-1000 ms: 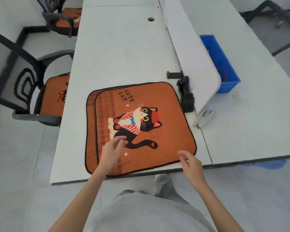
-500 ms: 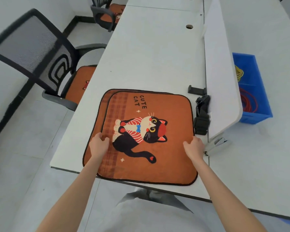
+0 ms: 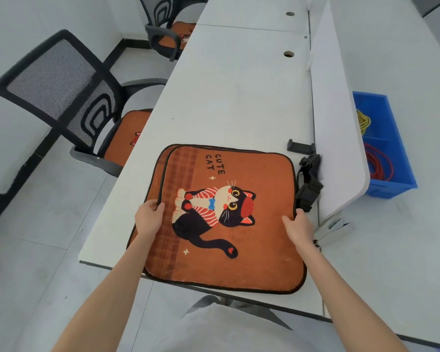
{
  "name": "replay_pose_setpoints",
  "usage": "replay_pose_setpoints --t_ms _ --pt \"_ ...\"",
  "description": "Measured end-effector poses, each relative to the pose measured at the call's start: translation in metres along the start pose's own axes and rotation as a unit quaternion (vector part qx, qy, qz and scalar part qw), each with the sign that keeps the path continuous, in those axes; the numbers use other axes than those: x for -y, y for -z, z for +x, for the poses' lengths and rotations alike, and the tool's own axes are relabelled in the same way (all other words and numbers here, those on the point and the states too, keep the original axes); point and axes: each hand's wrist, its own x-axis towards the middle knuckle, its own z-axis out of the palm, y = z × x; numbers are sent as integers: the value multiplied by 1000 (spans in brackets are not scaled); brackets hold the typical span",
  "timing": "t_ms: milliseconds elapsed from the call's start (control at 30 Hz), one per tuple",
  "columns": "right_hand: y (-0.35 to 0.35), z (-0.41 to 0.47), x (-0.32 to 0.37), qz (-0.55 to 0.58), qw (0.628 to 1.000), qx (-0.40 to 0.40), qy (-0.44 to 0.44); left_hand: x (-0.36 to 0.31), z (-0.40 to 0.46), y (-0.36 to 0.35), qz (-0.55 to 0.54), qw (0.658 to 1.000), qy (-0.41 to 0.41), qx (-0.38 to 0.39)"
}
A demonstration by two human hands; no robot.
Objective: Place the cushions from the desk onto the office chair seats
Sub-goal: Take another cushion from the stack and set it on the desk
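**Top cushion gripped at both side edges**

A long white desk (image 3: 239, 97) runs beside black mesh office chairs (image 3: 69, 90) already cushioned. At its near edge lie two stacked orange square cat-print cushions (image 3: 226, 219). The left hand (image 3: 149, 217) curls over the top cushion's left edge, the right hand (image 3: 296, 226) over its right; it lies squarely between them.

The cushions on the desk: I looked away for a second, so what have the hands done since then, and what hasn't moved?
Both hands moved outward to the top cushion: the left hand now grips its left edge, the right hand its right edge. A second ago they hovered over it, holding nothing. Both cushions still lie stacked on the desk; the cushion below is untouched.
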Motion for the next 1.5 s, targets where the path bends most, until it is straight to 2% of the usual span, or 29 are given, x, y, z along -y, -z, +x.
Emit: replay_pose_setpoints --t_ms 200,300,433,567,733,800,967,1200,1333,1500 --pt "2 -11 12 -50 997 9 63 -32 -23 5 13 995 -96 0" --pt "7 -20 21 -19 995 1 94 -45 -41 11 2 989 -146 -17" --pt "28 -39 31 8 991 -23 131 -64 -65 23 -57 982 -180 -2" --pt "65 -63 33 50 985 -99 134 -87 -86 37 -132 968 -210 24" --pt "118 -113 14 119 957 -230 127 -118 -116 51 -209 928 -296 90" --pt "134 -133 11 141 948 -259 120 -129 -124 52 -228 913 -319 112" --pt "149 -208 -36 158 913 -376 24 -147 -175 32 -222 859 -394 240" --pt "158 -324 -145 207 833 -492 -144 -152 -281 -50 -156 762 -457 430" --pt "164 -368 -211 223 786 -533 -220 -146 -354 -117 -92 708 -484 506" --pt "187 -404 -305 253 739 -554 -289 -135 -458 -207 -17 663 -504 554"
